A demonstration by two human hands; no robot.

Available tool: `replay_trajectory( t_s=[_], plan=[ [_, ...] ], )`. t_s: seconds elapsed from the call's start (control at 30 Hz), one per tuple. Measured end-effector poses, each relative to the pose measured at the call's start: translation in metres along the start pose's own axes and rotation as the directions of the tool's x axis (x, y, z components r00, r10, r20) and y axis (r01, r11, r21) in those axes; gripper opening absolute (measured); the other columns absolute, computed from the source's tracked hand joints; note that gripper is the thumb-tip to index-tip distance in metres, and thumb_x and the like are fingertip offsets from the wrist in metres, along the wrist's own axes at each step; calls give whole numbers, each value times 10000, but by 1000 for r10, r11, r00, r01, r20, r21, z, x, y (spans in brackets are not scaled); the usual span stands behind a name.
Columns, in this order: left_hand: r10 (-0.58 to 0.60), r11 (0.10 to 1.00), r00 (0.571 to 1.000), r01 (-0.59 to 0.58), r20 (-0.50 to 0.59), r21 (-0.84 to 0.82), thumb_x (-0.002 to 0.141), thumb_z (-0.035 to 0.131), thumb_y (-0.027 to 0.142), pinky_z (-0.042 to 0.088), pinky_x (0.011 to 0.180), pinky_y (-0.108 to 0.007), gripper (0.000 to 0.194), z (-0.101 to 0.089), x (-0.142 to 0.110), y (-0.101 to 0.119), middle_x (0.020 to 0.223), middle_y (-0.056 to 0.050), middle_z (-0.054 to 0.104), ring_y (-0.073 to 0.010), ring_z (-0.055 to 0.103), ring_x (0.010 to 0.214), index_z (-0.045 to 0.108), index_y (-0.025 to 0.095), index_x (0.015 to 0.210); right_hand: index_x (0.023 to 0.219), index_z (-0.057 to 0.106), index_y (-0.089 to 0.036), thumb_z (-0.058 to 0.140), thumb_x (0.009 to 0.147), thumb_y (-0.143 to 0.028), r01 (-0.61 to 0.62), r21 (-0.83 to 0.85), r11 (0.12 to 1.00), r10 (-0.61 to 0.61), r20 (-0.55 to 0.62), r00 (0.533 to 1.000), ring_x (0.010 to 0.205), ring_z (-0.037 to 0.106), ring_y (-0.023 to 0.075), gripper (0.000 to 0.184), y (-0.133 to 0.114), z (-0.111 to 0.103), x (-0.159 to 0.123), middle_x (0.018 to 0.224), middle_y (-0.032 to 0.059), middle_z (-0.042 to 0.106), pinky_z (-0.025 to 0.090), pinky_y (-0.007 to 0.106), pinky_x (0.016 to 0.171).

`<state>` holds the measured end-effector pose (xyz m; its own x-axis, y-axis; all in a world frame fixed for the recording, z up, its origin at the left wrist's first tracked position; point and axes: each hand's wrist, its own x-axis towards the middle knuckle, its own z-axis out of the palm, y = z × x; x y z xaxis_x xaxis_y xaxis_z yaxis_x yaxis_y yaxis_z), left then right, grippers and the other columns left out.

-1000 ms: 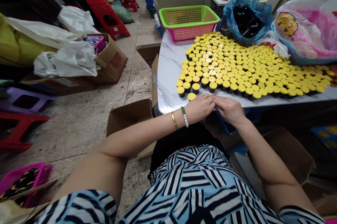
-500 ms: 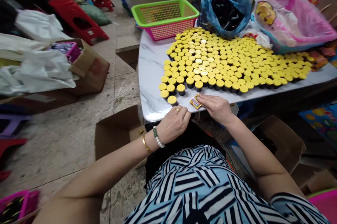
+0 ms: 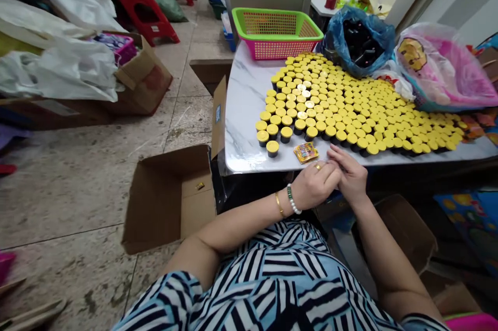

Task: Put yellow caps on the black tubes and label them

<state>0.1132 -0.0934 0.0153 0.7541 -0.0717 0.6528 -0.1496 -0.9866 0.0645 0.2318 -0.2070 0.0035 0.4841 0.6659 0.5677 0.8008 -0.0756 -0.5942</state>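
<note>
Seen from the head camera, the person's left hand (image 3: pixel 315 184) and right hand (image 3: pixel 351 174) sit together just over the near edge of a white marble-patterned table (image 3: pixel 245 95), with their fingers meeting; whether anything small is pinched between them is hidden, so I cannot tell. A gold bangle (image 3: pixel 279 204) and a white beaded bracelet (image 3: pixel 291 199) circle the left wrist, and a gold ring (image 3: pixel 318 167) sits on that hand. Just beside the hands, a small printed packet (image 3: pixel 305 152) lies flat on the tabletop. Beyond it, a dense, tightly packed block of black jars with yellow lids (image 3: pixel 342 108) stands upright across the table, and one lone jar (image 3: pixel 272 148) stands slightly forward of the block's near corner. A green-and-pink plastic basket (image 3: pixel 277 18) sits at the far end of the table, beside a blue plastic bag (image 3: pixel 360 43) full of dark items and a pink translucent bag (image 3: pixel 443 71). Below the table's left side, an open cardboard box (image 3: pixel 167 198) rests on the tiled floor, with a tiny yellow item (image 3: pixel 199 185) inside. Further left lie white plastic bags (image 3: pixel 78 71), and red plastic stools (image 3: pixel 136 7) stand beyond them.
</note>
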Motion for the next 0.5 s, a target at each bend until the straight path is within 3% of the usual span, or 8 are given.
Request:
replay_trajectory(
  t_s=[0.13, 0.2, 0.27, 0.3, 0.37, 0.5],
  plan=[
    [-31, 999, 997, 30, 70, 24, 1046, 353, 179, 499, 802, -373, 303, 14, 21, 1, 1130, -171, 674, -236, 607, 940, 647, 118, 1014, 1122, 770, -226, 602, 977, -245, -52, -85, 995, 37, -166, 986, 1010, 748, 251, 223, 6, -25, -13, 1109, 86, 776, 605, 455, 968],
    [-58, 997, 997, 56, 42, 55, 1042, 377, 191, 491, 836, -382, 288, 12, 17, -2, 1256, -186, 642, -249, 600, 1008, 654, 113, 1054, 1140, 766, -219, 622, 969, -258, -55, -221, 974, -14, -301, 954, 957, 746, 262, 227, 3, -35, -14, 1051, 94, 779, 606, 461, 935],
    [-115, 990, 993, 115, 1, 78, 1040, 412, 212, 482, 869, -385, 267, 4, 1, -7, 1230, -164, 654, -246, 595, 1017, 661, 132, 1089, 1192, 754, -234, 635, 961, -250, -23, -349, 937, -109, -354, 929, 968, 729, 270, 261, -6, -38, -12, 1062, 100, 767, 588, 459, 948],
    [-164, 982, 986, 164, -13, 88, 1040, 427, 230, 479, 866, -385, 260, -2, -10, -10, 1153, -149, 673, -243, 594, 990, 664, 143, 1100, 1221, 746, -251, 641, 955, -236, 16, -392, 920, -156, -327, 932, 980, 718, 269, 286, -12, -36, -9, 1075, 99, 757, 578, 450, 957],
    [-279, 953, 960, 281, -32, 112, 1041, 451, 291, 475, 831, -381, 268, -12, -29, -17, 991, -129, 676, -242, 588, 923, 669, 147, 1101, 1292, 715, -282, 641, 951, -216, 130, -418, 899, -217, -167, 962, 977, 695, 253, 355, -21, -26, -2, 1076, 94, 731, 569, 414, 945],
    [-390, 915, 920, 390, -18, 98, 1034, 466, 414, 459, 778, -372, 336, -21, -45, -30, 866, -108, 637, -251, 563, 880, 666, 149, 985, 1401, 639, -269, 584, 995, -258, 248, -390, 887, -197, 165, 966, 920, 651, 207, 410, -20, 9, 13, 1041, 94, 677, 564, 315, 815]
  ],
)
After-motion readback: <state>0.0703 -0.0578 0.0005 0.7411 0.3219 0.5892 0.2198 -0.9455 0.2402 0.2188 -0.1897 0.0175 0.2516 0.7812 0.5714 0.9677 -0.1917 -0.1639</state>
